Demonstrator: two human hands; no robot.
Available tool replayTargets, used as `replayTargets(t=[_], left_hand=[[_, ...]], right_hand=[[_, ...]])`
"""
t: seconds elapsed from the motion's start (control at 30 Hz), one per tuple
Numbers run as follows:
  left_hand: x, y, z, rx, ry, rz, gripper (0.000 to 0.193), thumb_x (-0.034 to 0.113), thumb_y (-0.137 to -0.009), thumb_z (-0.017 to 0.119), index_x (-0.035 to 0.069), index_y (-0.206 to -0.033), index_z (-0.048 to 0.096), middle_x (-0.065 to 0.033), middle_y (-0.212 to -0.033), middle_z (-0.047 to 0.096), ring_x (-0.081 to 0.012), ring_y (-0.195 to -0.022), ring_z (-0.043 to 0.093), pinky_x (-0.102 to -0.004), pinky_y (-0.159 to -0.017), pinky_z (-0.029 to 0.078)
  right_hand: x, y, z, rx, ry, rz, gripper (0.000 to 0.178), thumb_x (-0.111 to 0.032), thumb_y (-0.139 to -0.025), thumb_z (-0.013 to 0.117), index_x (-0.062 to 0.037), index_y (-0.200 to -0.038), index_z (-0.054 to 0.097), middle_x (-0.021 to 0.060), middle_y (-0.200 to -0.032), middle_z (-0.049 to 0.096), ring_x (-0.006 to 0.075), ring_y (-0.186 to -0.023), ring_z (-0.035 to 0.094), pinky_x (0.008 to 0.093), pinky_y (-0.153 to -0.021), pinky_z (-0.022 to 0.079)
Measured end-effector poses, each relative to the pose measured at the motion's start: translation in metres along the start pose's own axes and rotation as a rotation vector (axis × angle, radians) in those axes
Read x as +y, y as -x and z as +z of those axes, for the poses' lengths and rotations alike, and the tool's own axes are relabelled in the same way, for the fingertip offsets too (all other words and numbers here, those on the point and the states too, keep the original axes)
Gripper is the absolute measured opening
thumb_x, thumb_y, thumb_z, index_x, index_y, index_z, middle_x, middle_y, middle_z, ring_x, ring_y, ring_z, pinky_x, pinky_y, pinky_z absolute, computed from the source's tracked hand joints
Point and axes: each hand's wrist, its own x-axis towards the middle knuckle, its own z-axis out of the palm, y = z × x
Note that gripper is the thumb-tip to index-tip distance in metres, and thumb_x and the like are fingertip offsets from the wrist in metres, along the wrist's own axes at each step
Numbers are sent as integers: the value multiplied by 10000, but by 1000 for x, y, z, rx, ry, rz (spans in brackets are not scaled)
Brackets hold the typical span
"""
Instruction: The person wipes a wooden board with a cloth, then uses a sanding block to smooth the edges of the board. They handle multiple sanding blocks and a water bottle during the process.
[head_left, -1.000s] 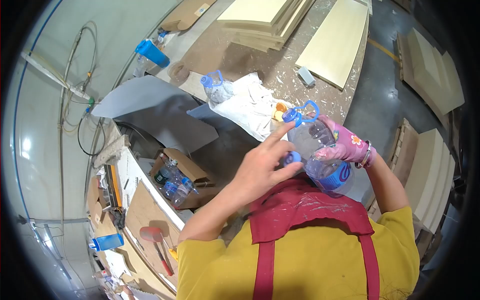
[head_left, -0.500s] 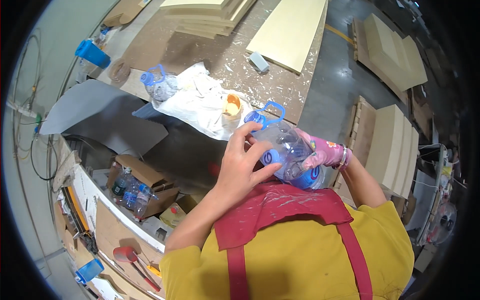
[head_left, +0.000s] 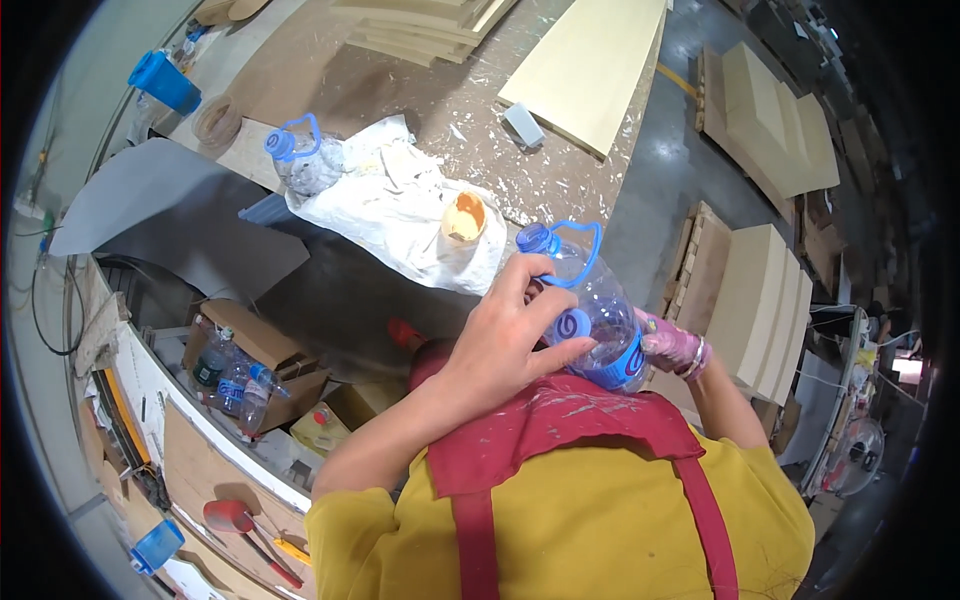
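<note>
A large clear plastic bottle (head_left: 605,305) with a blue carry handle (head_left: 592,262) and a blue label stands tilted in front of my apron. My right hand (head_left: 672,345), in a pink flowered glove, grips its lower right side; some fingers are hidden behind it. My bare left hand (head_left: 515,330) is at the bottle's left side, below the neck. Between its thumb and forefinger shows a round blue bottle cap (head_left: 568,325) with a pale mark. The other fingers curl against the bottle. Whether the blue neck is capped, I cannot tell.
On the table, a white cloth (head_left: 385,225) bears an orange-lined cup (head_left: 464,218) and another handled bottle (head_left: 312,165). Beyond lie a grey block (head_left: 523,126) and pale boards (head_left: 590,70). At lower left, small bottles (head_left: 235,378) sit by a cardboard box. Board stacks (head_left: 755,300) stand right.
The bottle has swung more upright and away from my left fingers' grip area, its handle shifting right. My left hand has moved slightly right with the cap; my right hand is lower on the bottle.
</note>
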Motion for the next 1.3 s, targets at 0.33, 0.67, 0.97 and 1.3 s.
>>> replayTargets(t=[0.33,0.67,0.97,1.3], left_hand=[[-57,16,14,215,1,123,399,194,-689,800,23,-975,581,-160,-1123,462,-283,-896,538,-353,-749,477],[-93,19,33,386,31,147,417,276,-786,736,35,-1066,544,-194,-1183,452,-330,-927,558,-374,-795,473],[-106,25,41,390,48,58,387,248,-819,706,33,-1096,541,-211,-1219,457,-352,-1024,557,-387,-865,465],[-107,26,41,388,12,34,390,244,-814,697,70,-1121,531,-188,-1213,488,-361,-1068,556,-397,-842,492]], right_hand=[[44,-4,-11,412,-709,-312,534,-387,-962,395,4,-1322,443,185,-1268,544,315,-1172,521,477,-1045,373],[5,-13,-14,719,-400,-758,218,-181,-953,476,5,-1007,575,138,-1065,624,235,-987,603,386,-933,486],[-25,-10,-7,848,-187,-743,294,-294,-952,503,-20,-1015,588,115,-1012,636,228,-945,608,374,-876,499],[-38,-5,-5,758,-93,-758,381,-320,-982,437,18,-1074,587,139,-1089,632,238,-1010,594,374,-949,452]])
